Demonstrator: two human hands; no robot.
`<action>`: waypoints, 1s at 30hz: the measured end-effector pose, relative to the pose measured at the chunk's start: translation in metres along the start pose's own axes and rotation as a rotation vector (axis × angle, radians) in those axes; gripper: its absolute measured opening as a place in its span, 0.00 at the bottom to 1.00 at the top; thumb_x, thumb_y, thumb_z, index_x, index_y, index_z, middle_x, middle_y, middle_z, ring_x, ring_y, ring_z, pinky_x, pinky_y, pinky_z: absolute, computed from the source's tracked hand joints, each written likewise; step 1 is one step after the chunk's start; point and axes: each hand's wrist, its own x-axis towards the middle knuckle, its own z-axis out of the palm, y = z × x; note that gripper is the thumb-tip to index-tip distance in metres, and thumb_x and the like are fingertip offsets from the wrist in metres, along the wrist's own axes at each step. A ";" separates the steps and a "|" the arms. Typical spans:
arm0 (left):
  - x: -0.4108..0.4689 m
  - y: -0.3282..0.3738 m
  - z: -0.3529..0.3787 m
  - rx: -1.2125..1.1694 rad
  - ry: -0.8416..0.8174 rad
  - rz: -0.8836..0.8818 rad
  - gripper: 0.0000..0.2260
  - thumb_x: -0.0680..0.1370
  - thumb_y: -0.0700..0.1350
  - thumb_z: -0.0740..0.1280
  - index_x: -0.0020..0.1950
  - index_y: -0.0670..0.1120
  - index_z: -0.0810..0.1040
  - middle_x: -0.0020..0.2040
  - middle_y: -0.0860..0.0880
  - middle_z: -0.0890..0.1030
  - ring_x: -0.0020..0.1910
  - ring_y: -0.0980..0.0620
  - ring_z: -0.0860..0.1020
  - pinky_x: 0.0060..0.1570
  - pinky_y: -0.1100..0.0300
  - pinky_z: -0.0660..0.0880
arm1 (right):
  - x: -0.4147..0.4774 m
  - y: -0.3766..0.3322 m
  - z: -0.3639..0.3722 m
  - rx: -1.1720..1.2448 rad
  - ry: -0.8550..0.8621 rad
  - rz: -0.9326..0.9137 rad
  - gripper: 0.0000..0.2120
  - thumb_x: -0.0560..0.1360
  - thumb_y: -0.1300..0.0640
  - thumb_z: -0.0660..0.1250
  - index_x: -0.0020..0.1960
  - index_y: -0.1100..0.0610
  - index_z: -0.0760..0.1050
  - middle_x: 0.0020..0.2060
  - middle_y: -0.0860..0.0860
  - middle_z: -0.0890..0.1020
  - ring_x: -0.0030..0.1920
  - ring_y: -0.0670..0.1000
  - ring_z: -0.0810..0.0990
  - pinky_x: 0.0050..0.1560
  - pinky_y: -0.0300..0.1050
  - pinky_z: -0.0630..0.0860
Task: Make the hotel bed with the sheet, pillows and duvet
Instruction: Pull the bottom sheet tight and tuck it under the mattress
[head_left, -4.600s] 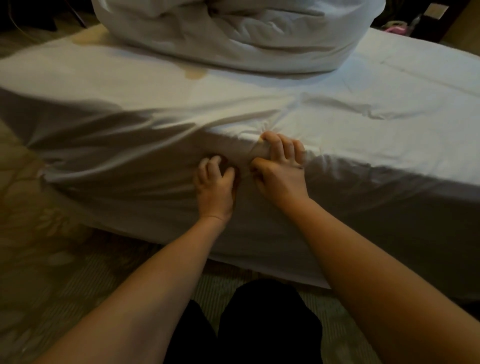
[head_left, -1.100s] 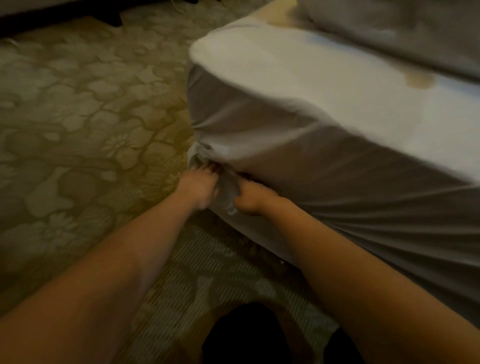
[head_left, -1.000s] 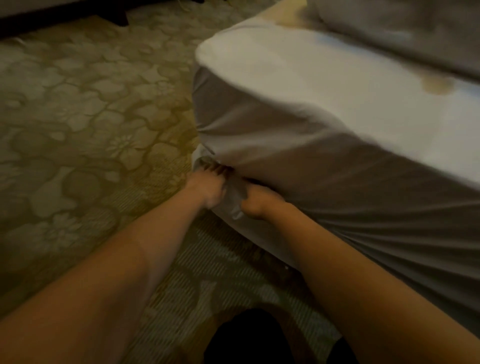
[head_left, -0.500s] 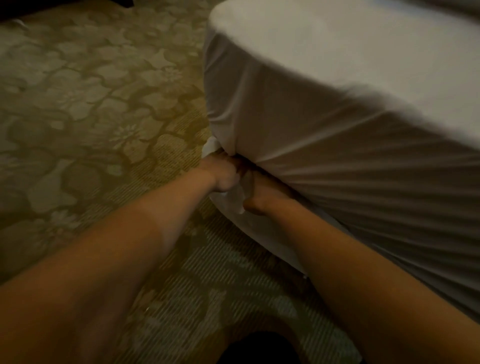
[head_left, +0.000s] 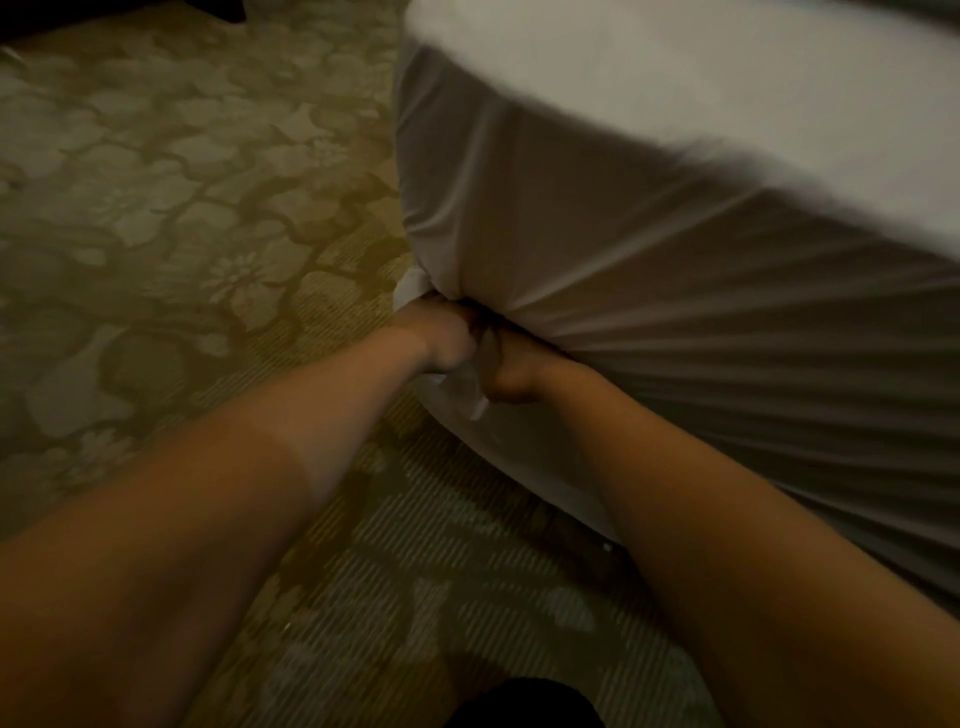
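Your left grip (head_left: 448, 339) and right grip (head_left: 511, 378), side by side, clench the bunched corner of the white fabric sheet (head_left: 597, 249) above floral olive carpet (head_left: 156, 208).

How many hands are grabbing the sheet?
2. The left hand grips the bunched sheet low at its pulled-down corner. The right hand grips it right beside the left, to its right. No other hands show.
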 end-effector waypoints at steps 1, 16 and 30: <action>0.000 0.001 0.001 -0.011 0.005 -0.008 0.18 0.84 0.47 0.50 0.72 0.50 0.68 0.70 0.45 0.71 0.65 0.46 0.70 0.61 0.56 0.65 | 0.002 0.002 0.001 0.011 -0.004 -0.011 0.26 0.74 0.54 0.66 0.70 0.56 0.67 0.66 0.58 0.72 0.68 0.57 0.70 0.68 0.48 0.67; -0.026 0.015 0.013 -0.117 0.473 -0.239 0.09 0.77 0.46 0.62 0.51 0.46 0.80 0.47 0.45 0.81 0.48 0.43 0.78 0.39 0.55 0.69 | 0.007 0.007 -0.010 -0.022 -0.198 -0.059 0.43 0.73 0.58 0.71 0.78 0.58 0.48 0.75 0.57 0.59 0.75 0.56 0.59 0.73 0.46 0.60; 0.003 -0.004 0.011 -0.577 0.497 -0.687 0.11 0.79 0.49 0.61 0.57 0.46 0.72 0.56 0.43 0.76 0.51 0.40 0.77 0.49 0.48 0.75 | 0.016 0.006 -0.006 -0.022 -0.226 -0.059 0.46 0.71 0.57 0.72 0.79 0.59 0.47 0.77 0.57 0.56 0.76 0.54 0.55 0.74 0.44 0.57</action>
